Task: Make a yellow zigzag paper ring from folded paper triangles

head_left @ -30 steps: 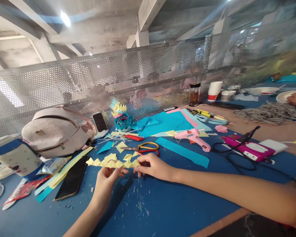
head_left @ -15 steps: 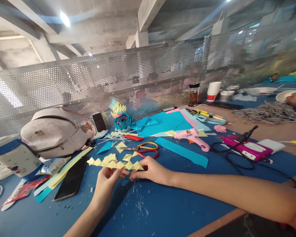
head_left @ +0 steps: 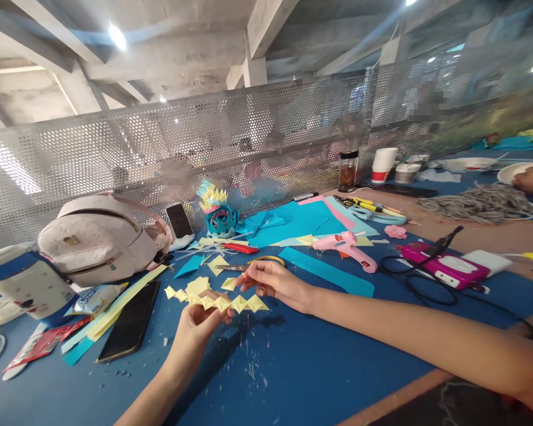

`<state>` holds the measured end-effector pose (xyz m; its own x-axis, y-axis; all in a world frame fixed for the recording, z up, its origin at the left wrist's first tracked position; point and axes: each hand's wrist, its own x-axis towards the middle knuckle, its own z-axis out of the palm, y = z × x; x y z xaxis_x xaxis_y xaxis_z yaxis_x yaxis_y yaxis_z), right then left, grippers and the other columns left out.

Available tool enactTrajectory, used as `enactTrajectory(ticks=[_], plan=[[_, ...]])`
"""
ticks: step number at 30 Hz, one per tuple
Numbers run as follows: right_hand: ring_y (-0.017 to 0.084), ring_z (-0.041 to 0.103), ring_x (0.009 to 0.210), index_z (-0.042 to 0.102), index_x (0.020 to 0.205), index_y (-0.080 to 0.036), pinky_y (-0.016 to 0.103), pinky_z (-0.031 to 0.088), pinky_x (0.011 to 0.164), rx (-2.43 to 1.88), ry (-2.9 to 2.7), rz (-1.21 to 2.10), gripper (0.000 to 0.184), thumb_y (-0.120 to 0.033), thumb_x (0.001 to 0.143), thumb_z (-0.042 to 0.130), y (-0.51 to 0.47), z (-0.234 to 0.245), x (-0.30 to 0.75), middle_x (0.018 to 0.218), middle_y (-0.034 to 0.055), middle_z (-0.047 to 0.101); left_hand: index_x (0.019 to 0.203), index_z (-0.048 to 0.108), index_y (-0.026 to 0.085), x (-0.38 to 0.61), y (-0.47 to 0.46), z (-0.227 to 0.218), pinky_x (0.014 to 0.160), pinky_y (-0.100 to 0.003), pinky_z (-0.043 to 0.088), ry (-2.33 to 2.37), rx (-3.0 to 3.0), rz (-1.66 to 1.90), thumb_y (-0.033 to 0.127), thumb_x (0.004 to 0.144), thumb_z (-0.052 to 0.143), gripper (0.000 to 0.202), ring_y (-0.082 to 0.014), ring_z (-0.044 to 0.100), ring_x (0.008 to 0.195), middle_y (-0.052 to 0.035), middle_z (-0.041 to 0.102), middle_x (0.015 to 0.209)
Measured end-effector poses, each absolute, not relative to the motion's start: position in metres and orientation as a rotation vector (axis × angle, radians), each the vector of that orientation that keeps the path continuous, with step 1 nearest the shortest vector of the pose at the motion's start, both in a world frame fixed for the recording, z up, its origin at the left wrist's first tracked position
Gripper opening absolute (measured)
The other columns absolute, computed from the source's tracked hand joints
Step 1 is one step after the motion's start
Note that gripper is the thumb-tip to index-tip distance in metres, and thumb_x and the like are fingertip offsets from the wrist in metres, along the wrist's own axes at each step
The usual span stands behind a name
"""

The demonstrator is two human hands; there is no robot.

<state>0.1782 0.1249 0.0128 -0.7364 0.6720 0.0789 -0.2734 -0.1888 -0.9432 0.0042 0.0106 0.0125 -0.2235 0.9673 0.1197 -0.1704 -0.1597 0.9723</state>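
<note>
My left hand [head_left: 199, 322] pinches a chain of folded yellow paper triangles [head_left: 217, 300] and holds it just above the blue table [head_left: 293, 367]. My right hand [head_left: 270, 281] is off the chain, fingers loosely curled, reaching toward loose yellow folded pieces [head_left: 222, 273] beside scissors with yellow and red handles [head_left: 249, 264]. Nothing shows clearly between the right fingers. A finished teal, pink and yellow paper flower [head_left: 220, 212] stands further back.
A beige backpack [head_left: 100, 236] and two phones [head_left: 131, 322] lie at left. A pink glue gun [head_left: 346, 248], blue paper sheets [head_left: 302, 222], a pink device with black cable [head_left: 444, 266], cups [head_left: 384, 164] and a rope pile [head_left: 479, 204] lie right. A perforated metal screen [head_left: 160, 142] backs the table.
My right hand let go of the chain's right end and moved up toward the loose pieces near the scissors. My left hand keeps the chain, now slightly lower.
</note>
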Motion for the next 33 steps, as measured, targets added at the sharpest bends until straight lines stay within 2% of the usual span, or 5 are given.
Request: enactTrajectory(ticks=[7,15,19,23,33], plan=[[0.001,0.032,0.037,0.059,0.085,-0.014,0.016,0.022,0.041,-0.354,-1.176,2.267,0.028,-0.035,0.080,0.077,0.133,0.021,0.183,0.046,-0.0114,0.044,0.065,0.068,0.013,0.000,0.015,0.008,0.065,-0.027,0.049,1.166,0.955,1.561,0.036,0.063,0.084,0.029,-0.0156,0.061,0.062,-0.0052,0.068,0.062],[0.002,0.009,0.032,0.056,0.088,-0.016,0.017,0.012,0.036,-0.252,-1.601,2.249,0.023,-0.037,0.089,0.065,0.133,0.025,0.189,0.038,-0.0164,0.027,0.071,0.068,0.013,0.002,0.013,0.013,0.064,-0.025,0.048,1.141,0.936,1.577,0.034,0.064,0.084,0.027,-0.0144,0.059,0.062,-0.0041,0.068,0.063],[0.004,0.030,0.032,0.059,0.086,-0.016,0.017,0.025,0.037,-0.427,-1.874,1.897,0.029,-0.044,0.087,0.064,0.133,0.021,0.185,0.042,-0.0108,0.046,0.069,0.065,0.014,0.003,0.012,0.015,0.064,-0.025,0.047,1.122,0.949,1.599,0.033,0.064,0.083,0.026,-0.0141,0.058,0.062,-0.0029,0.066,0.062],[0.014,0.063,0.064,0.068,0.073,-0.017,0.024,0.046,0.060,-0.558,-2.165,1.200,0.014,-0.030,0.078,0.070,0.134,0.015,0.185,0.072,0.0005,0.070,0.068,0.065,0.015,0.002,0.012,0.015,0.065,-0.024,0.046,1.105,0.967,1.617,0.032,0.065,0.083,0.025,-0.0132,0.056,0.062,-0.0015,0.065,0.061],[0.018,0.065,0.093,0.073,0.081,-0.021,0.033,0.047,0.087,-0.377,-2.318,0.794,0.011,-0.014,0.083,0.065,0.132,0.019,0.187,0.100,0.0030,0.074,0.065,0.064,0.015,0.004,0.012,0.019,0.064,-0.025,0.046,1.163,0.982,1.612,0.036,0.063,0.082,0.028,-0.0144,0.055,0.062,-0.0024,0.062,0.061]])
